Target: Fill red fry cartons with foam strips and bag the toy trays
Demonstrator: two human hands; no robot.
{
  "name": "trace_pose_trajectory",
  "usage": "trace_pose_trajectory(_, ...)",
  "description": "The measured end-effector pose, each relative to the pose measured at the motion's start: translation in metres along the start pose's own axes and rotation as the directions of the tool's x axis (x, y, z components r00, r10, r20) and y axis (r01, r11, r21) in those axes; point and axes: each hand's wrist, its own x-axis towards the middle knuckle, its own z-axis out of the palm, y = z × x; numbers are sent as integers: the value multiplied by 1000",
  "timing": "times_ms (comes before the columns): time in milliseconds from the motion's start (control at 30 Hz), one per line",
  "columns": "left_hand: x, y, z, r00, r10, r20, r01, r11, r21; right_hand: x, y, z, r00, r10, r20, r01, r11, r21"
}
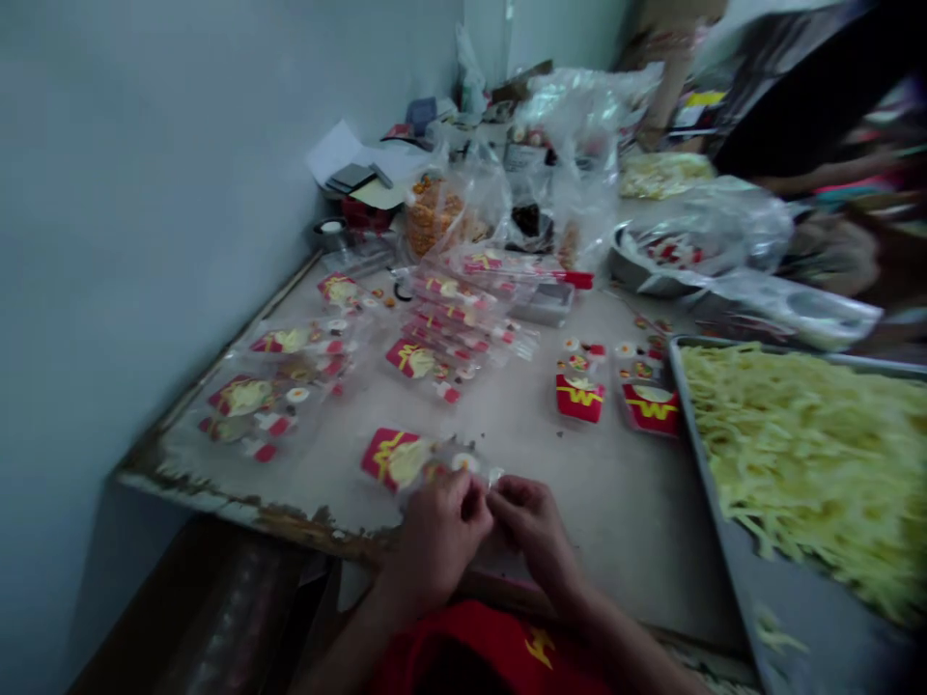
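Near the table's front edge, my left hand (pixel 453 512) and my right hand (pixel 528 516) meet with fingers pinched together at the end of a clear plastic bag (pixel 435 452). Inside it show a red fries-box piece (pixel 391 458) with a yellow zigzag mark and pale strips, and a small white round piece. A bit of clear plastic sticks up between my fingertips. My fingers hide the rest of that end. Two loose red fries-box pieces, one nearer (pixel 579 398) and one farther right (pixel 652 407), lie with small pieces above them.
Filled clear packets lie in a left group (pixel 246 396) and a middle pile (pixel 449 319). A metal tray (pixel 695 425) of pale yellow strips (pixel 818 434) stands at right. Plastic bags, one with orange pieces (pixel 435 217), crowd the back. Another person's dark sleeve (pixel 803 97) reaches in at upper right.
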Motion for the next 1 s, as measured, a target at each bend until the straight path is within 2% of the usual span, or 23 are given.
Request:
trace_pose_trajectory(67, -9, 6, 3, 999, -25, 48, 26, 1000, -17, 2, 3, 10, 1000, 24, 18, -24, 1000, 5)
trace_pose_trajectory(133, -10, 3, 3, 988, -116, 104, 120, 992, -32, 10, 6, 21, 998, 55, 14, -55, 998, 26)
trace_pose_trajectory(233, 3, -16, -6, 961, -245, 129, 241, 969, 47, 24, 5, 34, 999, 40, 33, -41, 998, 45)
trace_pose_trajectory(333, 21, -38, -23, 941, -299, 158, 268, 944, 193, 21, -3, 32, 989, -28, 144, 28, 1000, 5)
trace_pose_trajectory(400, 31, -44, -33, 920, -301, 252, 225, 931, 288, 5, -11, 11, 987, -58, 148, 68, 996, -63)
trace_pose_trajectory(467, 40, -37, -36, 893, -272, 359, 138, 924, 356, -19, -20, -27, 994, -92, 58, 102, 974, -201)
trace_pose_trajectory(567, 58, -4, -25, 884, -158, 440, -24, 925, 380, -55, -34, -105, 976, -184, -119, 107, 873, -477)
trace_pose_trajectory(633, 76, 24, -12, 882, -28, 471, -162, 920, 357, -71, -46, -155, 933, -270, -239, 93, 820, -564)
trace_pose_trajectory(700, 98, 48, 2, 860, 105, 500, -306, 889, 340, -78, -60, -195, 892, -349, -287, 68, 731, -679)
trace_pose_trajectory(767, 120, 62, 11, 837, 202, 509, -414, 841, 348, -76, -76, -220, 882, -406, -237, 82, 629, -773)
trace_pose_trajectory(833, 138, 68, 15, 839, 247, 484, -459, 800, 387, -64, -92, -233, 876, -463, -135, 145, 520, -842)
trace_pose_trajectory(933, 152, 61, 13, 872, 246, 423, -440, 773, 457, -31, -118, -240, 845, -534, 30, 241, 330, -913)
trace_pose_trajectory(1000, 153, 51, 9, 886, 228, 404, -419, 768, 484, 0, -138, -240, 838, -532, 120, 276, 223, -935)
